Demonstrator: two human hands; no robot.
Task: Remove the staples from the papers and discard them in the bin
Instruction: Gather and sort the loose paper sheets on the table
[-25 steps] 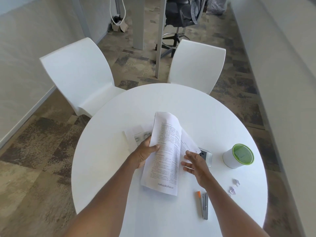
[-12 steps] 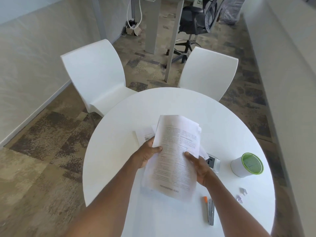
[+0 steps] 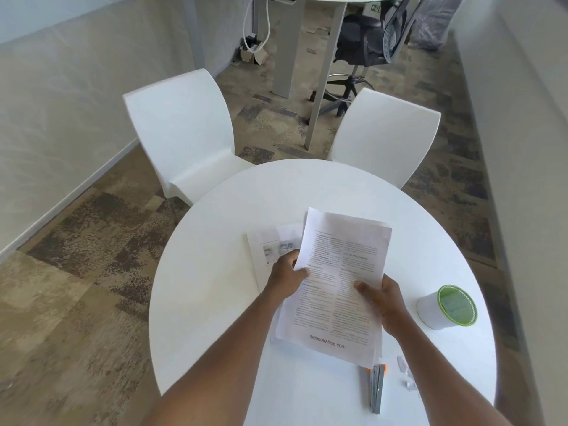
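I hold a stack of printed papers [image 3: 335, 284] lifted above the round white table [image 3: 215, 287]. My left hand [image 3: 287, 276] grips its left edge and my right hand [image 3: 382, 301] grips its right edge. More sheets [image 3: 270, 245] lie flat on the table under and left of the stack. A small white bin with a green rim [image 3: 447, 307] stands at the right of the table. A grey stapler-like tool with an orange tip [image 3: 376, 387] lies near the front, partly under the stack's lower corner. No staple is visible.
Small clear plastic bits [image 3: 405, 375] lie right of the grey tool. Two white chairs [image 3: 184, 133] [image 3: 384, 136] stand at the table's far side. Beyond them are table legs and a black office chair [image 3: 365, 41].
My right hand came up from the table and took the stack's right edge. The curled sheet has flattened out. The view has tilted up and shifted.
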